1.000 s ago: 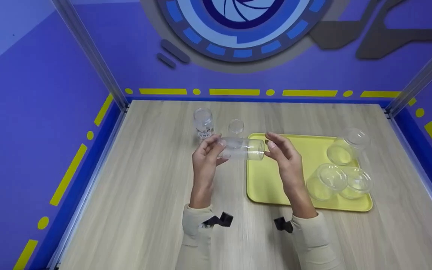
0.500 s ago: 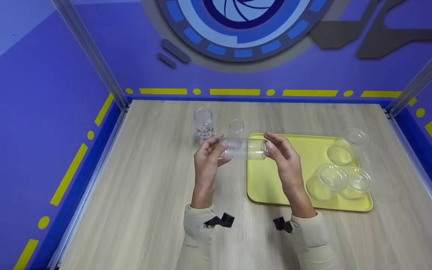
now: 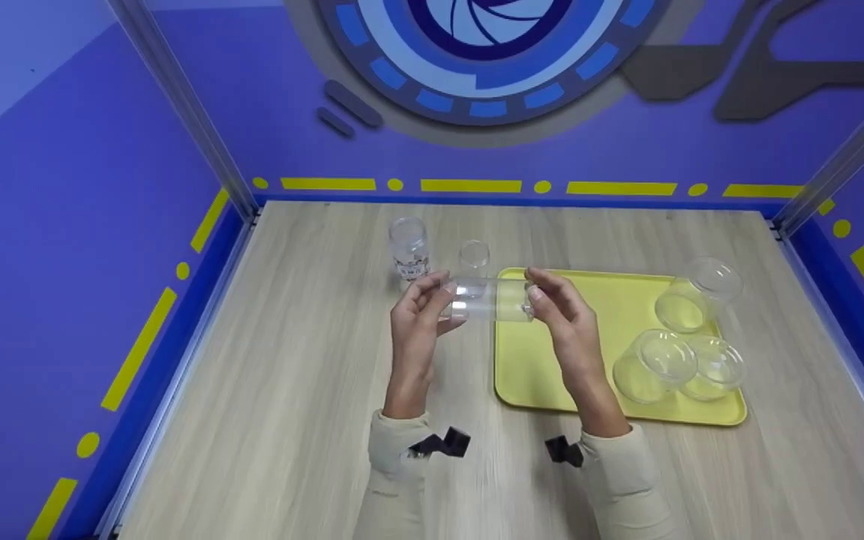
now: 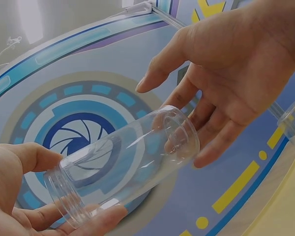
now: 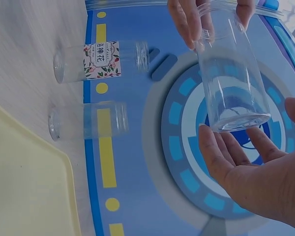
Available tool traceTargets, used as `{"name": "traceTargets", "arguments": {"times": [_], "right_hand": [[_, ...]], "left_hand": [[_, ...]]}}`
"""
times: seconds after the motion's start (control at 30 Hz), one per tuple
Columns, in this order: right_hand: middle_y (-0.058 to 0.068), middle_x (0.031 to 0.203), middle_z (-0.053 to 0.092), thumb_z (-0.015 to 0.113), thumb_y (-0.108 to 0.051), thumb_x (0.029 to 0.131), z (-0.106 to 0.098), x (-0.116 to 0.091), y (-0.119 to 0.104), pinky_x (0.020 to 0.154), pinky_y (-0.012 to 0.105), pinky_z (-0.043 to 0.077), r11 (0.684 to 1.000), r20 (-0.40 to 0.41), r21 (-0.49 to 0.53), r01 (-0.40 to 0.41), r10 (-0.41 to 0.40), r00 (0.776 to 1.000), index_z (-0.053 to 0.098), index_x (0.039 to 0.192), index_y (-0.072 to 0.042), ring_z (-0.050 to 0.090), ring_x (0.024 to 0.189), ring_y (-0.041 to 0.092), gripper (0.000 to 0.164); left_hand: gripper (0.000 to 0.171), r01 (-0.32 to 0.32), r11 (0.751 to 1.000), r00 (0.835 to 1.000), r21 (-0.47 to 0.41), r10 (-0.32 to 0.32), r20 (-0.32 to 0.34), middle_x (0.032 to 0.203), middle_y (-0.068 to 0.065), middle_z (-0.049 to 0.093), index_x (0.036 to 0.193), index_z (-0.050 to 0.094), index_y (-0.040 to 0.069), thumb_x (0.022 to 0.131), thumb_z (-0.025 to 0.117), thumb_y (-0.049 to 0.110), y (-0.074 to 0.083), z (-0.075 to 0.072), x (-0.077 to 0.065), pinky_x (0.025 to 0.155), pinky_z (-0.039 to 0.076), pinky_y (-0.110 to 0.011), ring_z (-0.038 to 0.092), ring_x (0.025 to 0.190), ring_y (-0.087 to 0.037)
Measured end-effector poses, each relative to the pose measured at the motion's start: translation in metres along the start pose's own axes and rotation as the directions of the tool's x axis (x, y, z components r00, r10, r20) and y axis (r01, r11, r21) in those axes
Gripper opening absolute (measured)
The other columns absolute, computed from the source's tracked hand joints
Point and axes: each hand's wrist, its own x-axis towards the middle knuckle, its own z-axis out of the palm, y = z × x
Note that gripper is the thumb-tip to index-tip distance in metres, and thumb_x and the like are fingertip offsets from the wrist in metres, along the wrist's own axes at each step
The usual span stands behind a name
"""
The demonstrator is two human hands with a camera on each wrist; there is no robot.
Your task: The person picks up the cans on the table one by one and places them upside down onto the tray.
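A clear plastic jar (image 3: 484, 300) lies sideways in the air between both hands. My left hand (image 3: 418, 319) grips its threaded neck, thumb on one side and fingers on the other, as the left wrist view shows. At the jar's closed base is my right hand (image 3: 573, 322), fingers extended right beside the bottom. In the right wrist view its thumb stands away from the jar (image 5: 233, 83). Beyond the hands stand a clear jar with a floral label (image 3: 409, 251) and a plain clear jar (image 3: 475, 256).
A yellow tray (image 3: 541, 367) lies on the wooden table (image 3: 289, 360) to the right. Along its right side are three clear containers, one at the back (image 3: 683, 304) and two at the front, including a wide one (image 3: 649, 371). Blue panels (image 3: 252, 97) enclose the table.
The right hand has come slightly left, closer around the jar's base. The left hand and the jar have shifted a little to the right.
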Motion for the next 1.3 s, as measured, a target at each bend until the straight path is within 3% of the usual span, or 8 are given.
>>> {"name": "traceTargets", "arguments": {"times": [0.2,0.43,0.7,0.93,1.3], "right_hand": [[0.016,0.144,0.061,0.062,-0.013,0.106,0.0009,-0.0005,0.0002,0.107,0.046,0.051,1.0,0.017,0.026,-0.003,0.002,1.0,0.059,0.143,0.005,0.059,0.131,0.027,0.04],[0.017,0.143,0.061,0.063,-0.009,0.106,0.0026,0.0012,-0.0002,0.103,0.038,0.054,0.998,0.016,0.059,0.009,-0.01,1.0,0.058,0.143,0.006,0.061,0.129,0.026,0.041],[0.022,0.146,0.058,0.063,-0.008,0.105,0.0036,-0.0003,0.0005,0.103,0.041,0.054,0.997,0.029,0.074,0.005,-0.007,1.0,0.056,0.145,0.007,0.06,0.13,0.027,0.043],[0.02,0.146,0.059,0.066,-0.005,0.102,0.0028,-0.0014,0.0019,0.099,0.033,0.055,0.999,0.016,0.041,0.008,-0.008,1.0,0.058,0.143,0.005,0.059,0.128,0.028,0.043],[0.018,0.144,0.06,0.066,-0.004,0.102,0.0022,-0.0025,0.0034,0.099,0.038,0.056,0.999,0.017,0.033,0.012,-0.013,1.0,0.059,0.142,0.006,0.059,0.128,0.034,0.041]], "left_hand": [[0.035,-0.007,1.0,1.0,-0.002,0.007,0.009,0.106,-0.013,0.069,0.127,0.066,-0.006,0.099,0.071,0.014,0.0,0.0016,-0.0006,0.073,0.063,-0.034,0.069,0.092,-0.021],[0.035,-0.018,1.0,1.0,0.001,0.018,0.016,0.112,-0.016,0.07,0.129,0.066,-0.004,0.1,0.07,0.014,0.0001,0.003,0.0001,0.075,0.064,-0.036,0.07,0.096,-0.024],[0.036,-0.011,1.0,1.0,-0.004,0.011,0.008,0.116,-0.017,0.071,0.13,0.066,-0.004,0.099,0.071,0.014,-0.0007,0.0038,-0.0004,0.076,0.064,-0.038,0.071,0.099,-0.026],[0.035,-0.013,1.0,1.0,0.0,0.013,0.02,0.115,-0.018,0.07,0.128,0.067,-0.004,0.099,0.071,0.016,-0.0028,0.0032,-0.0013,0.074,0.064,-0.035,0.071,0.098,-0.025],[0.036,0.007,1.0,1.0,0.029,-0.007,0.017,0.12,-0.024,0.067,0.129,0.067,-0.001,0.101,0.071,0.021,-0.0039,0.0011,-0.0021,0.079,0.063,-0.037,0.069,0.102,-0.025]]}}
